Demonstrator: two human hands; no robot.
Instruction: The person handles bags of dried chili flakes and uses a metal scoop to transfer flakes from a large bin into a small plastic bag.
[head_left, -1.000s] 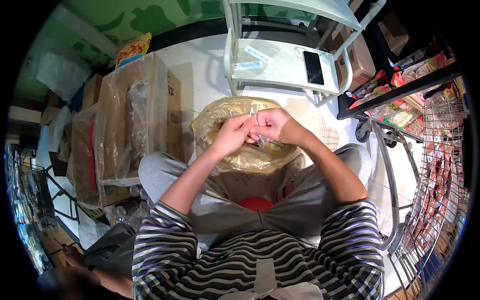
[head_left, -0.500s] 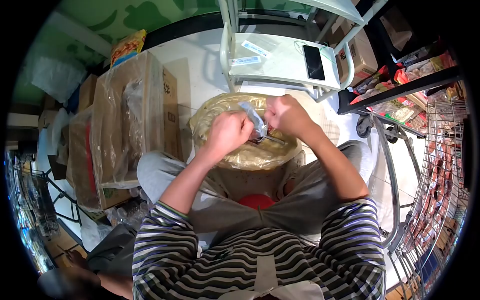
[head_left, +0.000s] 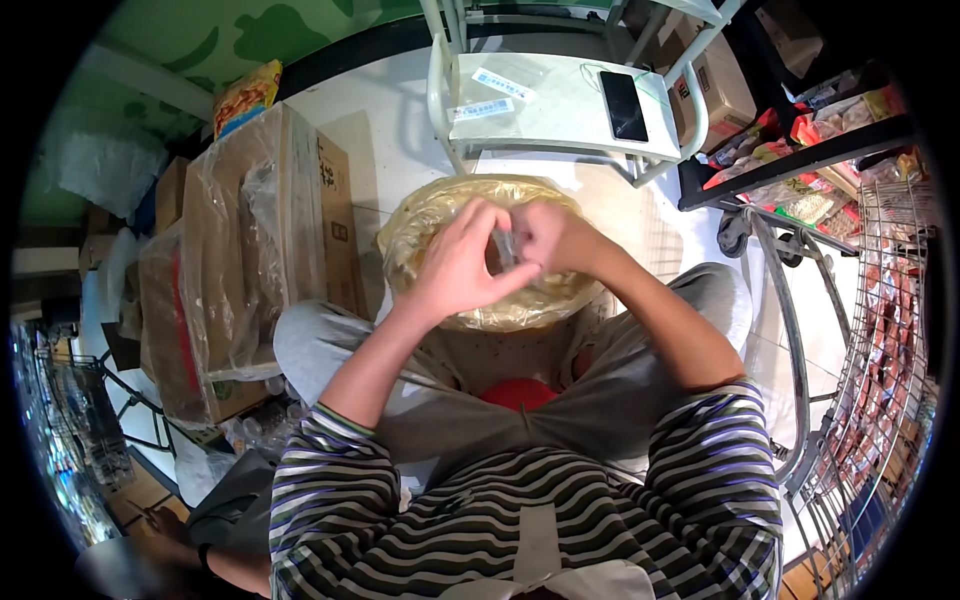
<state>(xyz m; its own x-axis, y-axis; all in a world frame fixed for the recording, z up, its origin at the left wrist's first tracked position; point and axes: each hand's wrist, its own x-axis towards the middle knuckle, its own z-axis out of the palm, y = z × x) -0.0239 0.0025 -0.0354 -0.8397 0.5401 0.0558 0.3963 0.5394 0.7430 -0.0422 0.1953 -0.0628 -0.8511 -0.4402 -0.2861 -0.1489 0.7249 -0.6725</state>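
Tall cardboard boxes [head_left: 290, 230] stood at the left, wrapped in crinkled clear film. Past them sat a round tub [head_left: 415, 235] lined with wrinkled, yellowish plastic sheet. Over the tub, the left hand [head_left: 455, 270] arched, wrist bent, with its fingers [head_left: 478, 218] curled toward the right hand and pinching a small clear packet [head_left: 505, 246]. The packet was glossy and thin, mostly hidden between the two hands above the tub's middle. The right hand [head_left: 552, 240] was clenched into a fist on the packet's other side, knuckles up, forearm sloping back to a striped sleeve [head_left: 715, 440]. A flat black phone [head_left: 622, 105] lay on a white cart [head_left: 540, 110] beyond. A wire rack [head_left: 885, 330] stood at the far right.
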